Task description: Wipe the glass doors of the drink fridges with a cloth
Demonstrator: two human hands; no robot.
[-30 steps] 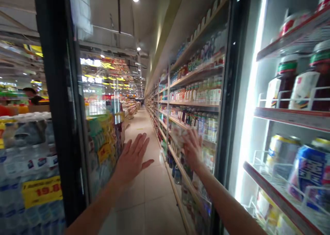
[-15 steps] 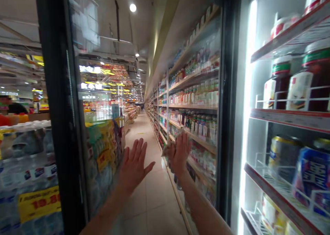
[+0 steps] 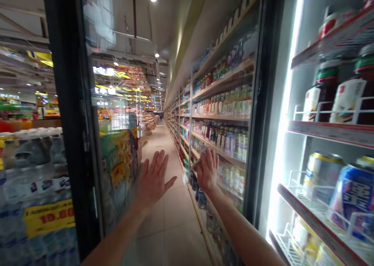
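A glass cooler door with a dark frame stands open in front of me. My left hand lies flat against its pane, fingers stretched and thumb out to the right. Right of it, my right hand presses a greyish cloth to the glass with bent fingers. Most of the cloth is hidden under the palm; only an edge shows at the left. Through or in the pane appear long drink shelves and an aisle.
On the right, the lit cooler holds dark bottles and cans on wire-fronted shelves. Left of the door frame are stacked water bottle packs with a yellow price sign.
My right hand and the cloth have shifted slightly right, and less of the cloth shows. The left hand stays in nearly the same place. The view has tilted down a little.
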